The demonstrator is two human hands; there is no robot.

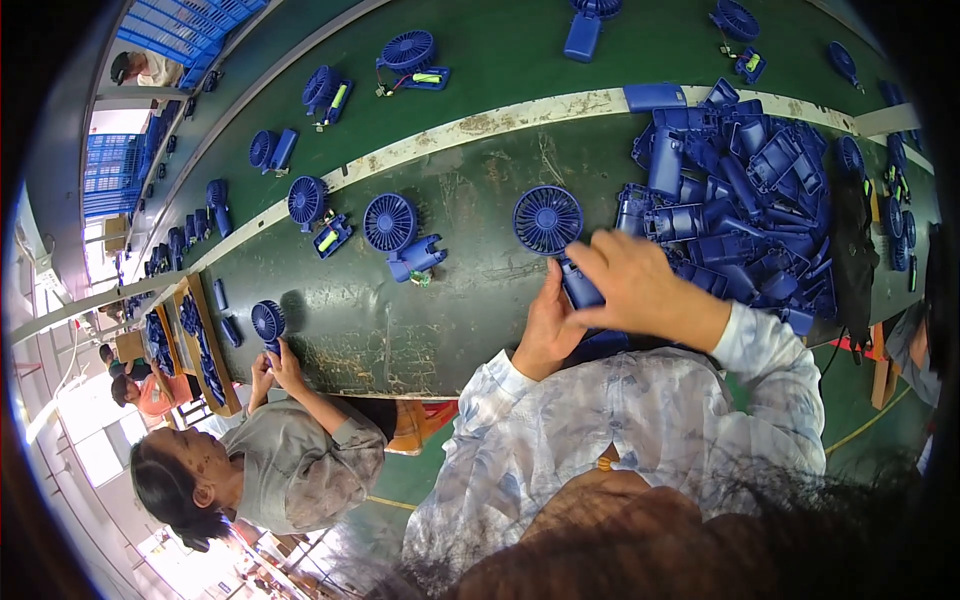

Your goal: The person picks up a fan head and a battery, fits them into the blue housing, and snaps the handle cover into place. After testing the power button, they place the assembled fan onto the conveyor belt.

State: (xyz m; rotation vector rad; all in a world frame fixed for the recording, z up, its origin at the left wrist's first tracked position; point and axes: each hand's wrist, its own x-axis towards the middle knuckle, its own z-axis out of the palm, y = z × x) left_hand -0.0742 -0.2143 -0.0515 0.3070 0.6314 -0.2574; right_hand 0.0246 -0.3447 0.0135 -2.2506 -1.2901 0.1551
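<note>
One blue handheld fan point(549, 228) is held over the dark bench point(480, 310), directly ahead of the wearer, with its round head point(546, 215) farthest from the body and its handle point(582, 288) running back toward the chest and a little to the right. The long axis is thus slanted from far left to near right, and the handle end is placed between the two hands. The left hand point(545, 327) is closed on the handle's near-left side, with one fingertip set close to the neck. The handle is reached over from the right by the right hand point(642, 287), fingers bent across it; blur is seen there, and whether anything is pinched cannot be told. No clear difference in nearness is shown between the hands, and the round head is left mostly uncovered. Just beside the right hand, blue plastic shells point(760, 205) are heaped; well apart to the left, another fan point(390, 222) is laid down.
</note>
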